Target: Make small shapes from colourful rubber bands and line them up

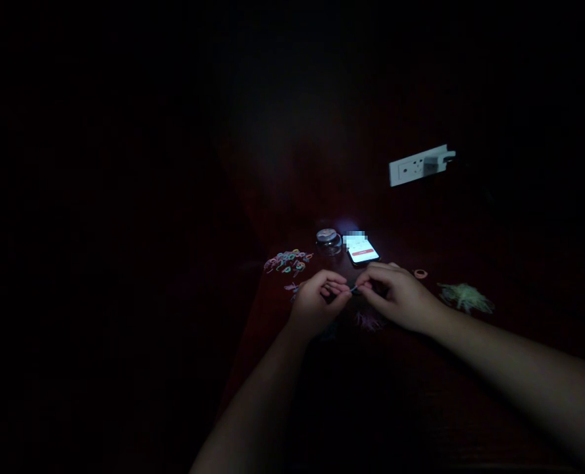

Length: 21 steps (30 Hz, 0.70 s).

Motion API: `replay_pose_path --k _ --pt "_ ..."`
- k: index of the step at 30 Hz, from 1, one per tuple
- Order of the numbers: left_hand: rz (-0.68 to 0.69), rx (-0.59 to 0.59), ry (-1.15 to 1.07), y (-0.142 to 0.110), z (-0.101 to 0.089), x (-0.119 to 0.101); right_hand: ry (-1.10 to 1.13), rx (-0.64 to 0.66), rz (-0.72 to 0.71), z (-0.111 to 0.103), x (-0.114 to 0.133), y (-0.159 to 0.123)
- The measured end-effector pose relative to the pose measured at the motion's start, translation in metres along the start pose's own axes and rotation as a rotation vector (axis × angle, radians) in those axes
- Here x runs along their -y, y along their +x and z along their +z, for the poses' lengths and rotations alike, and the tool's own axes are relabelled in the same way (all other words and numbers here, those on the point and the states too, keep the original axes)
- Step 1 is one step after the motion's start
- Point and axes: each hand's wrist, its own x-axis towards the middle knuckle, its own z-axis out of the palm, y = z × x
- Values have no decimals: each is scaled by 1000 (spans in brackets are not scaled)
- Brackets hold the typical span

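Note:
Over a dark reddish table, my left hand point(319, 299) and my right hand point(395, 293) meet fingertip to fingertip. Both are closed in a pinch on a thin pale-blue strand point(354, 288), one end in each; its exact kind is too small to tell. Beneath them lies a small bundle of purple strands point(370, 320), partly in shadow. To the left is a heap of small multicoloured loops point(289, 260), with a few pale pink pieces point(291, 287) partly hidden behind my left hand. A bundle of yellow-green strands point(466, 297) rests beyond my right wrist.
Behind my hands stand a small lidded clear jar point(328, 243) and a phone point(364, 251) with its screen lit. A small orange ring point(420, 274) lies right of the phone. Farther back is a white socket strip point(418, 166) with a plug in it. Surroundings are very dark.

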Motion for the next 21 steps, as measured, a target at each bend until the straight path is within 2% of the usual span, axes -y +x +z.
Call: replay_pose_path --k 9,21 --pt "13 28 -2 -1 -3 0 33 -18 -8 3 1 1" --pt "61 13 21 0 -2 -2 34 15 -9 1 -10 3"
